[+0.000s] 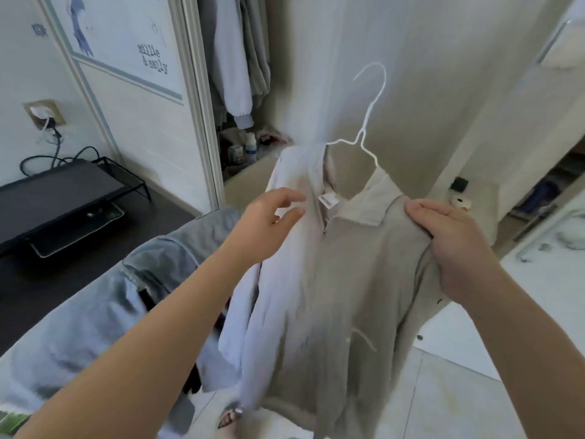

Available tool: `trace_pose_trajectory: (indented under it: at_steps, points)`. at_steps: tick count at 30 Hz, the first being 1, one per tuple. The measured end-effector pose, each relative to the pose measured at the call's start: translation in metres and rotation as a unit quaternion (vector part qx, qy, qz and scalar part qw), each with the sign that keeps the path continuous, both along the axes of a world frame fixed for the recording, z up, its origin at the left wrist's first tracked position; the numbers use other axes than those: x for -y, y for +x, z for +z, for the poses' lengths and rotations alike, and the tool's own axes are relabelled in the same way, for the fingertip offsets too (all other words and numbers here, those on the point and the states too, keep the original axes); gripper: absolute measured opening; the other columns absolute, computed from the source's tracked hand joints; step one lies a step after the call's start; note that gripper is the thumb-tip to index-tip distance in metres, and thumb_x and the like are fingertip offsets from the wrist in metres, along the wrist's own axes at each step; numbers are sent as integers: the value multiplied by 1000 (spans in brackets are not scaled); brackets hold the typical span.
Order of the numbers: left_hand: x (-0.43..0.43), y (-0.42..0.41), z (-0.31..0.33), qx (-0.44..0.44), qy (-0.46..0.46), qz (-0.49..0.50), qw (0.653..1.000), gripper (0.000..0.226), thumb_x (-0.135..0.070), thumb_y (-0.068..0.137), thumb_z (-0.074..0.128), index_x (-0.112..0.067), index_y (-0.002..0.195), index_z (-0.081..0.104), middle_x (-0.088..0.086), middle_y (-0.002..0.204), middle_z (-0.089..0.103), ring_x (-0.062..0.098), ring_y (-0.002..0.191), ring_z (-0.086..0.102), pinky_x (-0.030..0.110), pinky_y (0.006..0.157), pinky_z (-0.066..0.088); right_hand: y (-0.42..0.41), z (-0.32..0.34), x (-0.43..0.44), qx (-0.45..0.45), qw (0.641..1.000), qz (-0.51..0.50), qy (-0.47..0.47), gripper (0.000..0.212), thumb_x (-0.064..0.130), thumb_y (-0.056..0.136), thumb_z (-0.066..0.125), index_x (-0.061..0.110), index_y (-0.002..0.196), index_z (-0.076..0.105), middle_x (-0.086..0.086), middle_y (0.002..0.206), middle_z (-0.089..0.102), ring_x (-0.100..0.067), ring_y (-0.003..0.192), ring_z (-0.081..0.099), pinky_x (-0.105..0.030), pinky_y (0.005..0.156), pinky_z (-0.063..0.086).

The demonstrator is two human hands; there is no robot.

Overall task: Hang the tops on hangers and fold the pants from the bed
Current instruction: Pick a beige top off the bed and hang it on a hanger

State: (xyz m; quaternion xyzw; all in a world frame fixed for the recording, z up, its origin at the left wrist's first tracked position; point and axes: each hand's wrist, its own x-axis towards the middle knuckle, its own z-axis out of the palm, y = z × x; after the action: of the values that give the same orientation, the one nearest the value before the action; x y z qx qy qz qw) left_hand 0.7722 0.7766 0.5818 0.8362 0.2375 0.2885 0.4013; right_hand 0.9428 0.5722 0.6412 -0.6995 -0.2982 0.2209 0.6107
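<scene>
On your far left the dark bench (47,280) plays no part. Nearer you a grey garment (110,296) lies draped, and behind it the wardrobe (234,58) stands open.

You are in the hanging step. The top (348,280) is up in the air before you, its collar around a white wire hanger (361,136) whose hook stands free, caught on nothing.

Your left hand (269,223) reaches in on an extended forearm, fingers loosely spread and slightly curved at the shoulder on your left, holding nothing. The blur there makes it hard to say whether the fingertips touch the cloth. That shoulder looks bunched and not yet seated on the wire.

Your right hand (456,245), wrist bent down, grips the other shoulder with fingers curled over the cloth. It probably pins the hanger end beneath and carries the weight.

Next, I judge, you must draw the bunched shoulder over its hanger arm, square the collar, then carry the hook into the wardrobe.
</scene>
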Motion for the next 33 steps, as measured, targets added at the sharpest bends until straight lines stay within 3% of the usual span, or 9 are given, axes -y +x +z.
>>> trace_pose_trajectory:
  at_steps: [3, 5, 10, 15, 18, 22, 27, 29, 33]
  points:
    - [-31, 23, 24, 13, 2, -57, 998, 17, -30, 101, 58, -26, 116, 67, -18, 113, 67, -9, 108, 58, 4, 85, 43, 1, 32, -37, 10, 998, -31, 45, 36, 26, 100, 57, 30, 70, 76, 11, 71, 71, 0, 64, 65, -12, 56, 49]
    - [-51, 34, 46, 24, 6, -91, 996, 17, -30, 101, 58, -25, 114, 68, -18, 111, 68, -11, 106, 60, 3, 87, 42, 2, 55, -66, 29, 995, -64, 65, 34, 28, 100, 56, 29, 73, 76, 9, 73, 70, -4, 67, 63, -17, 61, 50]
    - [-98, 57, 107, 77, -9, -160, 984, 17, -29, 97, 65, -22, 112, 70, -12, 106, 72, 0, 100, 66, 21, 90, 52, 12, 111, -147, 92, 985, -106, 102, 31, 24, 100, 57, 19, 73, 70, 4, 73, 65, -10, 71, 58, -20, 62, 46]
    - [-140, 75, 168, 106, 26, -178, 978, 21, -28, 92, 71, -19, 110, 70, -7, 103, 73, 7, 98, 67, 28, 91, 53, 27, 173, -224, 135, 974, -108, 144, 37, 19, 101, 53, -18, 99, 56, -11, 84, 56, -20, 77, 50, -33, 72, 39]
    - [-163, 88, 195, 110, 28, -180, 977, 23, -30, 87, 77, -20, 106, 69, -7, 99, 71, 10, 95, 67, 34, 88, 55, 39, 217, -262, 169, 964, -113, 170, 36, 19, 100, 54, -15, 91, 56, -7, 83, 51, -18, 74, 44, -31, 69, 34]
    - [-192, 116, 221, 98, 84, -144, 981, 43, -46, 77, 82, -28, 110, 62, -14, 102, 64, 2, 90, 62, 29, 87, 53, 55, 274, -307, 191, 952, -116, 207, 16, 16, 97, 51, 12, 84, 58, -7, 78, 44, -17, 69, 38, -30, 65, 28]
    - [-221, 160, 259, 79, 129, -104, 983, 71, -64, 66, 80, -36, 123, 49, -17, 113, 58, 4, 100, 60, 33, 88, 54, 85, 341, -359, 202, 945, -121, 229, 41, 12, 95, 46, 21, 59, 30, 2, 56, 30, -15, 52, 29, -28, 54, 21]
    - [-234, 179, 279, 85, 162, -72, 981, 62, -55, 72, 79, -33, 121, 47, -12, 112, 60, 10, 99, 62, 38, 87, 54, 100, 369, -377, 199, 941, -126, 244, 42, 12, 95, 48, 21, 58, 31, 4, 54, 31, -14, 49, 30, -26, 52, 21]
    - [-268, 211, 324, 101, 260, -2, 960, 23, -29, 90, 62, -25, 104, 43, -3, 91, 60, 22, 83, 61, 40, 71, 54, 127, 425, -404, 200, 929, -120, 287, 35, 11, 95, 51, 17, 62, 40, 1, 57, 37, -14, 47, 35, -22, 47, 25]
